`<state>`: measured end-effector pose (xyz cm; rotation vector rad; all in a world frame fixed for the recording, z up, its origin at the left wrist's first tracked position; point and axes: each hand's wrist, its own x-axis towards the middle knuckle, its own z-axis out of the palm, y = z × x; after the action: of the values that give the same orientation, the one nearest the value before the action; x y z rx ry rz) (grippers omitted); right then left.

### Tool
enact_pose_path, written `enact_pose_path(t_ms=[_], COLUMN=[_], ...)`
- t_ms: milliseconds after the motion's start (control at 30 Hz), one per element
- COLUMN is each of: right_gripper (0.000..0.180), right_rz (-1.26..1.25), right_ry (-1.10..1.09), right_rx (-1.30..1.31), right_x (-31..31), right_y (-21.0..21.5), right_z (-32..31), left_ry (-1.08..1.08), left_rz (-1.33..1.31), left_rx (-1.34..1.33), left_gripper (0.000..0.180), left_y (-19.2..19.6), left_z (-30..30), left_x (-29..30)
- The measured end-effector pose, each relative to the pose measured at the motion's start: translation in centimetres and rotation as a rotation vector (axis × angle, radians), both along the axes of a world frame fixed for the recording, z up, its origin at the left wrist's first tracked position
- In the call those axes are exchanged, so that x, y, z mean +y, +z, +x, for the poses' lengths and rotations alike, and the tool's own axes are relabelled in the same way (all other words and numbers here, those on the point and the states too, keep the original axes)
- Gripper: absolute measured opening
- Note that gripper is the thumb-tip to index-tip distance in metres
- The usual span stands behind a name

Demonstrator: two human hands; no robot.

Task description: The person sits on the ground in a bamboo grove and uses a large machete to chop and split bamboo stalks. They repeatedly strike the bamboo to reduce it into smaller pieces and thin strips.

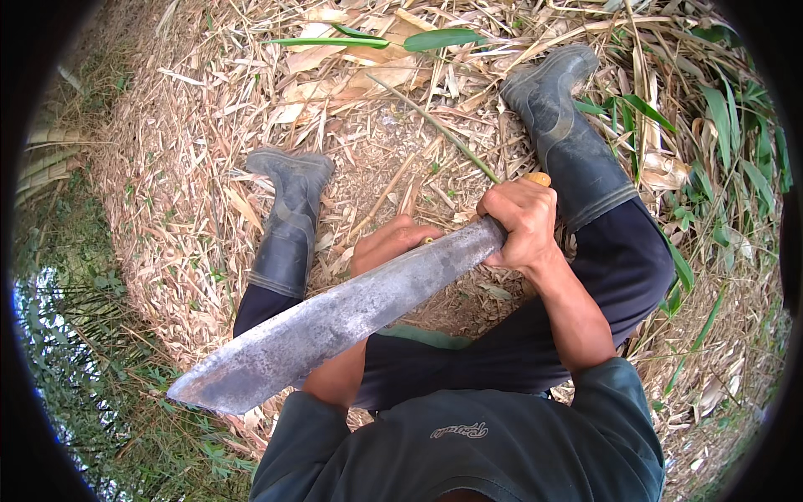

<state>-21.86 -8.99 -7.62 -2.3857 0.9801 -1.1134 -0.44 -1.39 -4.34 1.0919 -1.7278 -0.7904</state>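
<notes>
My right hand (523, 222) is closed round the handle of a machete (335, 322), whose yellow-orange butt pokes out past the knuckles. The broad, dark-stained steel blade slants down to the left across my lap. Behind the blade's upper edge, my left hand (389, 243) is curled, its lower part hidden by the steel. A small yellow-green end shows at its fingertips; what it belongs to I cannot make out. A thin green stalk (447, 132) runs from the ground up to my right hand, where its end is lost from sight.
My black rubber boots, left (288, 209) and right (573, 125), are planted apart on dry leaf litter (184, 176). Cut green leaves (443, 38) lie ahead. Leafy green plants (736, 142) stand at the right, with bushes (92, 351) at the left.
</notes>
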Motion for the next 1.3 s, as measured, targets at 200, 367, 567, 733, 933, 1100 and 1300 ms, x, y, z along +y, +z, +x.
enact_pose_path(t_ms=[200, 367, 567, 733, 933, 1100, 1300], right_gripper=[0.045, 0.043, 0.041, 0.041, 0.042, 0.041, 0.025], right_rz=[-0.012, -0.007, 0.011, 0.061, 0.099, 0.071, 0.162], right_ry=[-0.005, -0.001, 0.019, 0.110, 0.104, 0.087, -0.106], right_rx=[0.022, 0.019, 0.067, 0.025, 0.033, -0.055, 0.070], right_x=[0.0, 0.0, -0.1, -0.4, -0.3, -0.5, -1.6], right_y=[0.1, 0.1, -0.1, 0.0, -0.8, -1.7, -2.0], right_z=[0.0, 0.0, -0.2, -0.3, -0.3, -0.3, -0.6], left_ry=[-0.027, -0.046, -0.045, -0.111, -0.110, -0.109, -0.212], left_rz=[0.129, 0.173, 0.079, -0.033, -0.061, -0.084, -0.150], left_rx=[0.024, 0.051, -0.110, -0.248, -0.270, -0.267, -0.188], left_gripper=[0.038, 0.038, 0.026, 0.021, 0.021, 0.020, 0.020], left_y=[0.2, 0.3, 0.3, 0.8, 1.4, 1.3, 2.7], left_z=[0.2, 0.3, 0.9, 1.8, 1.4, 1.6, 0.6], left_x=[0.1, 0.1, 0.0, -0.3, -0.2, -0.3, 0.2])
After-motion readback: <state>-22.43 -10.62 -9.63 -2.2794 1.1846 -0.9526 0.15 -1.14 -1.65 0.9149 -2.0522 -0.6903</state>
